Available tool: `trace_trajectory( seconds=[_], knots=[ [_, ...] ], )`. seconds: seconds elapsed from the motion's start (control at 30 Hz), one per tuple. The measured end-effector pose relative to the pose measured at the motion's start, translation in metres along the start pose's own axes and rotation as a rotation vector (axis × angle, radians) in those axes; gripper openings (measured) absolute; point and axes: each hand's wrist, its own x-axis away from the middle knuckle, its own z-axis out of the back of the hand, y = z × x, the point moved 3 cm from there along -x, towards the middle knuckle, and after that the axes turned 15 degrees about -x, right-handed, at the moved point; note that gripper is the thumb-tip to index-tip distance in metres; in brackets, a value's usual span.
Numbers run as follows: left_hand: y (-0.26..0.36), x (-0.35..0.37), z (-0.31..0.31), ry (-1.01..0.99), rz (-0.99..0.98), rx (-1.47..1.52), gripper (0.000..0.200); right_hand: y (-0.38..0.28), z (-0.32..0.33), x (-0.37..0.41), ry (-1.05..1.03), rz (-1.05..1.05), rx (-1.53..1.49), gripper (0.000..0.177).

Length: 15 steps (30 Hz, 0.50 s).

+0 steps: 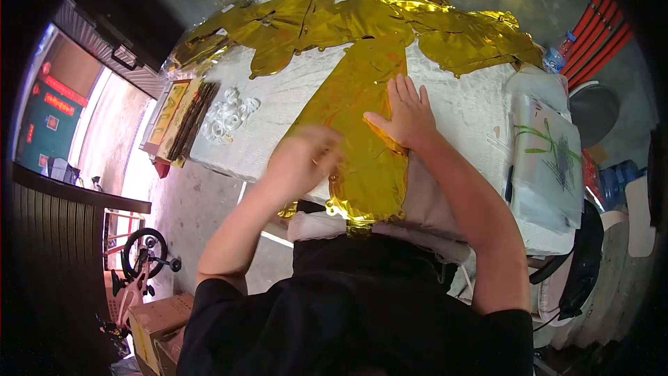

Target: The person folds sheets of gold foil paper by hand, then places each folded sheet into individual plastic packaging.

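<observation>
A flat, shiny gold foil piece [365,90], much like a deflated foil balloon, lies lengthwise down the middle of the white-covered table [459,104]. Its near end hangs by the table edge at my body. My right hand [409,113] rests flat on its right side, fingers spread, with a folded bit of foil by the thumb. Over the left edge of the foil is my left hand [309,157], smeared by motion; its fingers look bent, and whether they grip anything cannot be made out. More gold foil pieces [334,21] are heaped along the far edge.
Small white rings or coils [231,113] lie left of the foil, beside a stack of flat packs [182,122]. At right sits a clear plastic bag bundle [546,160] tied with green string. A bottle [554,60] stands at the far right corner. A cardboard box [158,324] is on the floor.
</observation>
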Motion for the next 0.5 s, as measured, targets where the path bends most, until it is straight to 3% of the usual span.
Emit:
trace_trajectory(
  seconds=[0.03,0.07,0.17,0.33,0.5],
  knots=[
    [-0.027,-0.001,-0.002,0.212,0.114,-0.211,0.029,0.000,0.000,0.000,-0.003,-0.002,-0.005,0.092],
    [-0.045,-0.002,-0.002,0.249,0.175,-0.357,0.031,0.000,0.000,0.000,-0.003,-0.003,-0.009,0.092],
    [-0.064,-0.001,-0.010,0.156,0.293,-0.460,0.036,0.000,0.000,-0.001,-0.004,0.003,-0.010,0.093],
    [-0.060,-0.008,-0.010,-0.092,0.400,-0.109,0.036,-0.001,0.001,-0.001,-0.025,-0.016,0.010,0.094],
    [-0.074,-0.007,-0.010,-0.140,0.362,0.154,0.026,0.000,0.000,-0.002,-0.036,-0.032,0.018,0.094]
  ],
)
